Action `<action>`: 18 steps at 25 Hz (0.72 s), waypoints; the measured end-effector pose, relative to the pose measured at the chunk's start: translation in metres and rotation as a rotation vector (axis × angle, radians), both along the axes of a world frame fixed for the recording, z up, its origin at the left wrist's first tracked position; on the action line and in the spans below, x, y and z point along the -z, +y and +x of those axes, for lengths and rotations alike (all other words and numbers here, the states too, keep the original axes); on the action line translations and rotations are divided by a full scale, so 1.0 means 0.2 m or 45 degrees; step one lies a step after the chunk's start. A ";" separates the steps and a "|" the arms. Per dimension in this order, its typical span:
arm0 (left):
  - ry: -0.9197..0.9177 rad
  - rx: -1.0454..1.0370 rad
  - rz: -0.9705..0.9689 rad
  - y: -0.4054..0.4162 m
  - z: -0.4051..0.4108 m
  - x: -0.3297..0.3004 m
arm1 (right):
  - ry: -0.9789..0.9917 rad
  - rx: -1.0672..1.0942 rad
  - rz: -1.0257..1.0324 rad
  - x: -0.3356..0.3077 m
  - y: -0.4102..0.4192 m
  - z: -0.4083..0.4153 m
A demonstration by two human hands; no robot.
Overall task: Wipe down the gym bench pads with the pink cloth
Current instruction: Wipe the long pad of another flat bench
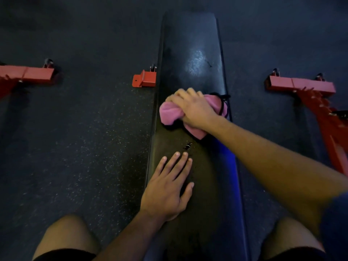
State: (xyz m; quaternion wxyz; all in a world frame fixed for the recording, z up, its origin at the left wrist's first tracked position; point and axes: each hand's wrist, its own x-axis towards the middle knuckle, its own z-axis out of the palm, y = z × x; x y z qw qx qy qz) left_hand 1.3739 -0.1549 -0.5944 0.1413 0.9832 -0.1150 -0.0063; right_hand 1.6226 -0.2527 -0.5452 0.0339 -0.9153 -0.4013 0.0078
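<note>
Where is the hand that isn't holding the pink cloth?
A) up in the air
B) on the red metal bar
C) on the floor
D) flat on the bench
D: the left hand lies flat, fingers straight, on the black bench, nearer than the pink cloth.

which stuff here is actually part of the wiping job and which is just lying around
Part of the job:
- pink cloth, gripped by the right hand
- black bench pad
- left hand, flat on the pad

Just lying about:
- red frame foot beside the pad
- red frame at far left
- red frame at right
- speckled floor
</note>
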 end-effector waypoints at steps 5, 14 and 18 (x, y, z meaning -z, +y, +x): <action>0.013 -0.006 -0.033 0.00 -0.01 -0.01 | 0.034 0.161 0.026 0.00 0.21 -0.10; -0.012 -0.046 -0.025 -0.01 0.01 -0.02 | 0.123 0.844 0.085 -0.03 -0.47 -0.58; -0.005 -0.049 -0.024 -0.01 0.00 -0.01 | 0.122 0.854 0.010 0.06 -0.39 -0.54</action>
